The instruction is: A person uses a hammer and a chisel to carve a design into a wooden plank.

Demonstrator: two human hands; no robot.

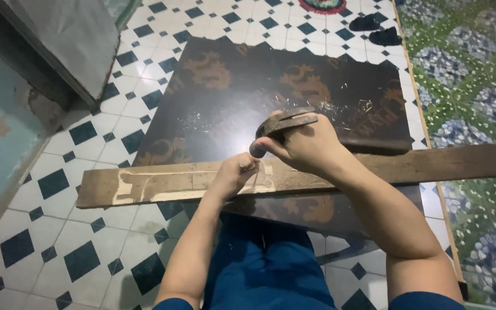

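Hammer (282,123), steel claw head, clenched in right hand (305,146); left hand (233,175) grip pinched narrow on rough plank (162,183).

Right hand (305,146) wrapped round a claw hammer (282,125) close up by the head, claw pointing away from the person, striking face down just above the left hand's fingertips. Left hand (233,172) pinched on something small, resting on a worn wooden plank (162,185). Can't make out what it's pinching. Plank runs out to both sides of the hands, lying across a dark patterned board (231,97). Wood shavings (345,106) beyond the right hand.
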